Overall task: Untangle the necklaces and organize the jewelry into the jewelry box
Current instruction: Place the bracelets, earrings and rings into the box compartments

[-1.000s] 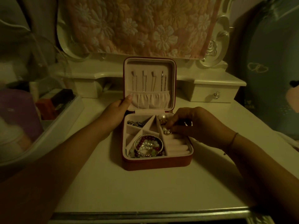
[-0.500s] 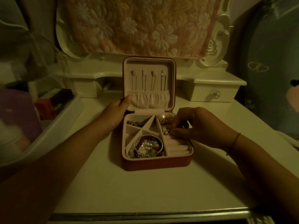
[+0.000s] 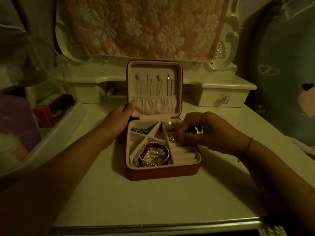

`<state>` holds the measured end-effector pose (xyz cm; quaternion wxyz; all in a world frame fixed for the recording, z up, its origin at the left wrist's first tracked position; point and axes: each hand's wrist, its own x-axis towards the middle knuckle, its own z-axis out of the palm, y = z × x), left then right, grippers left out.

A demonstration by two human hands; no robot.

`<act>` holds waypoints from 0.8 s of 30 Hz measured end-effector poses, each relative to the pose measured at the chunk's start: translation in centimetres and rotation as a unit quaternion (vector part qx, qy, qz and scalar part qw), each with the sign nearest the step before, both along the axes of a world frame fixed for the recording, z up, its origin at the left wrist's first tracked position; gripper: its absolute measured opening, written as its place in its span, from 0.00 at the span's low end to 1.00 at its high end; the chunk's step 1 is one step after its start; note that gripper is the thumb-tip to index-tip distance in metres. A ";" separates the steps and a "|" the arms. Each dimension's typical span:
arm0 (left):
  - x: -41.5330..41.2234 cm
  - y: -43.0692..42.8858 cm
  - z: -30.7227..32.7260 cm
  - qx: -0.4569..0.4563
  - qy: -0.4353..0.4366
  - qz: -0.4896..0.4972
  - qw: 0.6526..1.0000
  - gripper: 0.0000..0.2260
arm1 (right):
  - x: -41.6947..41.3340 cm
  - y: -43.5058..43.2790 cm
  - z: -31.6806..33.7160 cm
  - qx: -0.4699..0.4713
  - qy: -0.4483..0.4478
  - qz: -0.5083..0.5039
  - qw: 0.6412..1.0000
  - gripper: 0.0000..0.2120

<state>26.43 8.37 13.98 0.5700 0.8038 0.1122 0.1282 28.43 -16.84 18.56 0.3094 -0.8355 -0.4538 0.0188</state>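
Note:
A red jewelry box (image 3: 162,173) stands open on the white dressing table, its lid upright with several necklaces (image 3: 154,86) hanging inside. My left hand (image 3: 119,120) holds the box's left side at the hinge, thumb against the lid. My right hand (image 3: 197,132) hovers over the right compartment, its fingertips pinching a small pearl earring (image 3: 172,139) at the top of the ring rolls (image 3: 184,154). A large pearl piece (image 3: 167,123) lies in the back right section. Beaded bracelets (image 3: 153,155) fill the front left section; dark metal pieces (image 3: 140,130) lie in the back left.
A clear plastic bin (image 3: 56,133) with boxes stands at the left. A small white drawer unit (image 3: 223,97) sits behind at the right, under a mirror covered by floral cloth (image 3: 144,26). The table's front edge (image 3: 153,227) runs close to me.
My right hand's fingers have closed a little tighter around the pearl earring by the ring rolls. The left hand and box stayed in place.

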 end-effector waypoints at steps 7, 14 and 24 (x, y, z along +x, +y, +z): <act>-0.1 -0.2 0.0 0.000 -0.002 0.002 1.000 0.21 | 2.6 -3.3 1.0 0.148 0.080 -0.220 0.961 0.04; -0.2 -0.2 0.2 -0.001 0.004 0.005 1.000 0.21 | 3.4 -3.3 -0.2 -0.073 0.058 -0.214 0.972 0.05; -0.3 -0.3 0.1 -0.003 0.002 0.005 1.000 0.21 | 3.5 -3.1 -0.4 -0.108 0.040 -0.202 0.973 0.06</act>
